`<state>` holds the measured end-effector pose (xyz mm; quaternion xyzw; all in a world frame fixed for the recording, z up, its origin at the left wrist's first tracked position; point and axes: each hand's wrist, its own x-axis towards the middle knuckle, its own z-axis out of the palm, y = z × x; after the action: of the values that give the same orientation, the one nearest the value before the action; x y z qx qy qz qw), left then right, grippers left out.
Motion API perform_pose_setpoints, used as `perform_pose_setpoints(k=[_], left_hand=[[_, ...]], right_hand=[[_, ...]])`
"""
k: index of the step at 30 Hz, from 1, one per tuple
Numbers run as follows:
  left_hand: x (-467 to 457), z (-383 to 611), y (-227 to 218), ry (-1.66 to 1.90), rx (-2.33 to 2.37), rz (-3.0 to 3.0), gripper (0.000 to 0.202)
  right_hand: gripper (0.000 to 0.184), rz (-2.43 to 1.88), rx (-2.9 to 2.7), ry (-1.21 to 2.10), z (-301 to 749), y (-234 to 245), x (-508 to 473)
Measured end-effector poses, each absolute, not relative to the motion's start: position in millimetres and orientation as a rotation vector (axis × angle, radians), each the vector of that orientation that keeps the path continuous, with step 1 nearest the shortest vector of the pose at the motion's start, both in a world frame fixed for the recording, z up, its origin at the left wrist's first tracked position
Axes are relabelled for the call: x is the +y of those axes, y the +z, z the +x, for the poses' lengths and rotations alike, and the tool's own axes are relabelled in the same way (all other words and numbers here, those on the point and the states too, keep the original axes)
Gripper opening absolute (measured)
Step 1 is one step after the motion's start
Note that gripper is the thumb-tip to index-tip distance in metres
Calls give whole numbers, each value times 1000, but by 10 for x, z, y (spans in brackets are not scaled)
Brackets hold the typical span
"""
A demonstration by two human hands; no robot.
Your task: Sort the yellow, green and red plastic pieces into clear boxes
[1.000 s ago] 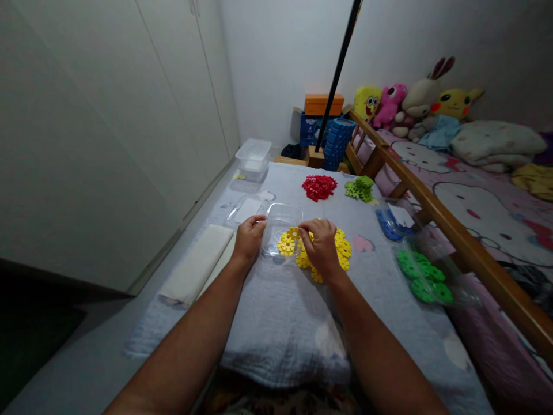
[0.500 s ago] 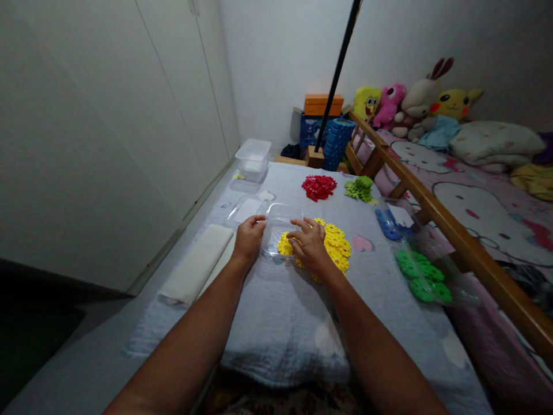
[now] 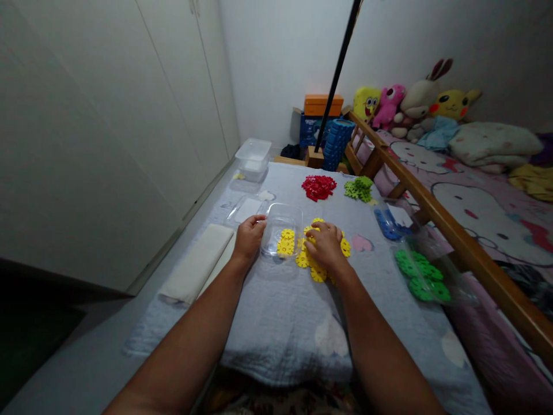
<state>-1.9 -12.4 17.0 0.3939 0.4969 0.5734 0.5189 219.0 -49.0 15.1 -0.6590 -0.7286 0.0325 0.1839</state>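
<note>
My left hand (image 3: 249,239) grips the left side of a clear plastic container (image 3: 270,227), its thumb and fingers closed at the rim. Several yellow flower-shaped plastic discs (image 3: 286,244) lie inside, toward the container's near right corner. To the right, my right hand (image 3: 325,245) is over a loose pile of the same yellow discs (image 3: 318,273). Its fingers are bent and apart, with the tips down at the pile. The hand hides part of the discs beneath it.
Red pieces (image 3: 318,188) and light green pieces (image 3: 358,188) are heaped at the back. Boxes of blue pieces (image 3: 391,225) and green discs (image 3: 425,276) stand beside the wooden bed rail (image 3: 423,187). At left are a clear lid (image 3: 245,210), folded cloth (image 3: 196,262) and stacked containers (image 3: 253,155).
My right hand has moved right, from over the container to the yellow pile. More yellow discs now show inside the container. My left hand stays at its rim.
</note>
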Motion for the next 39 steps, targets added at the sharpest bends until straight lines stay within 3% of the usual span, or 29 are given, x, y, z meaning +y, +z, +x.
perform_pose_setpoints(k=[11, 18, 39], left_hand=[[-106, -23, 138, 1366, 1204, 977, 39], [-98, -26, 128, 1363, 1204, 973, 40], [-102, -32, 131, 1370, 1215, 992, 36]], right_hand=[[25, -1912, -2149, 154, 2098, 204, -518], [10, -1881, -1946, 229, 2144, 126, -460], [15, -1364, -1435, 295, 2088, 273, -506]])
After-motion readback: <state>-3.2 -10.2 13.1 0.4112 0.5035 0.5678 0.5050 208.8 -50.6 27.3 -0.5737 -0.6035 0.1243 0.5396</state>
